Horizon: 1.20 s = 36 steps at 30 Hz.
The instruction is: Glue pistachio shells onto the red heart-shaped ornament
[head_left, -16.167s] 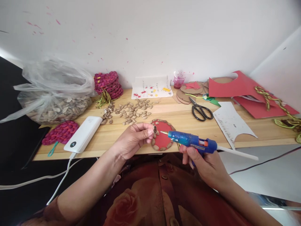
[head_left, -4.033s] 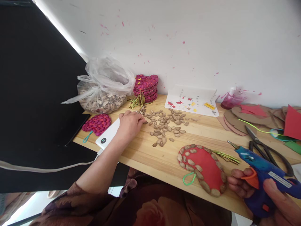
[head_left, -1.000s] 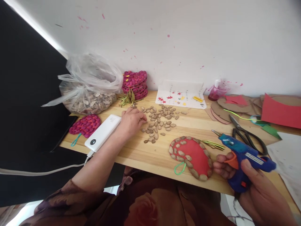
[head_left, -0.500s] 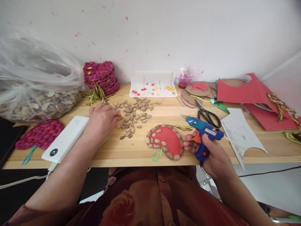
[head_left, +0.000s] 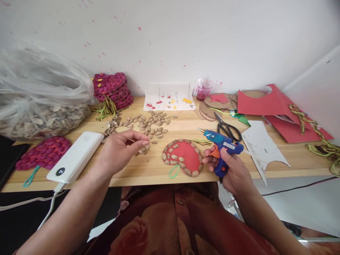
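My left hand [head_left: 120, 150] is raised over the table with thumb and forefinger pinched together. A small brown nutshell [head_left: 147, 146] shows at the fingertips, partly hidden. Just beyond lie loose brown nutshells [head_left: 156, 124], scattered in a patch. In my right hand [head_left: 235, 173] is a blue hot glue gun [head_left: 221, 145], fingers by its orange trigger and its metal nozzle pointing left. Between the hands a red cutout [head_left: 188, 154] lies flat, with nutshells along its edge and several on its left part. A green cord loop [head_left: 174, 171] sticks out at its front.
Black-handled scissors [head_left: 230, 129] lie behind the glue gun. At left are a plastic bag of shells [head_left: 42, 120], a white power bank [head_left: 75, 156] and a purple shell-covered piece [head_left: 44, 152]. Red sheets [head_left: 255, 104] and a white scrap [head_left: 262, 145] lie at right.
My left hand has moved right and nearer from the nutshell pile, fingertips pinched. My right hand still holds the glue gun; the view has shifted slightly.
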Tool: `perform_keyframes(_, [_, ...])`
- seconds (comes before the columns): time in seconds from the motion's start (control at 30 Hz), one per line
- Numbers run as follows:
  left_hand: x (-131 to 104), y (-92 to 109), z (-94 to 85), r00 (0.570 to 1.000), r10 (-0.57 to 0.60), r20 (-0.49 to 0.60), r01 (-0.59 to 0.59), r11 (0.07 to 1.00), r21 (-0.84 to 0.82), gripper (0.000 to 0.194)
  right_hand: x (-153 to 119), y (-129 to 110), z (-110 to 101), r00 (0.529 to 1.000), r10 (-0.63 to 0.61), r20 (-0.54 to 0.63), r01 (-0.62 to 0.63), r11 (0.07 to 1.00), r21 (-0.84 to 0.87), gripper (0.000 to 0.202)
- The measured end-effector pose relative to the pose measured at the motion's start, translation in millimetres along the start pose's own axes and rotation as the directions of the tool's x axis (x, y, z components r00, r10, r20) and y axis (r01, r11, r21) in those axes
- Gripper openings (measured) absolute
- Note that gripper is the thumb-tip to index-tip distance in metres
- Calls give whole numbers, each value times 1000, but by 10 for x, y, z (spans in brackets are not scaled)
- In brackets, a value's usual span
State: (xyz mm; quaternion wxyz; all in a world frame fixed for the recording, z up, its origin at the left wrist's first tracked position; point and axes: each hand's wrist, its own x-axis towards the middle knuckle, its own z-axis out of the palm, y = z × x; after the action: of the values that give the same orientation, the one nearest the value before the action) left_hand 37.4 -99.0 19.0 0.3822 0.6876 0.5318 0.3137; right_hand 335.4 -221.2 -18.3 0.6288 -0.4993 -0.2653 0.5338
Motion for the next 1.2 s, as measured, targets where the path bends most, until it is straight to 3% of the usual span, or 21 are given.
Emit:
perform_keyframes(0.13, [-97, 41, 197, 988, -51, 145, 88, 959, -268, 25, -35, -7, 39, 1000, -27, 9, 27, 999, -20, 29])
perform_keyframes(0.27, [-174, 121, 347, 944, -134, 302, 280, 809, -517, 30, -197, 8, 64, 996, -47, 73, 52, 996, -70, 29])
perform_keyframes(0.5, [-331, 254, 514, 844, -263, 467, 525, 579, -624, 41, -576, -36, 71, 950, -102, 296, 188, 941, -280, 29])
perform_keyframes(0.73, [-460, 265, 571, 822, -214, 528, 555, 511, -656, 38, -757, -99, 60, 920, -115, 374, 290, 841, -457, 29])
perform_keyframes(1.2, [-587, 347, 533, 846, -168, 506, 505, 554, -662, 32, -843, -95, 65, 894, -196, 404, 408, 729, -550, 26])
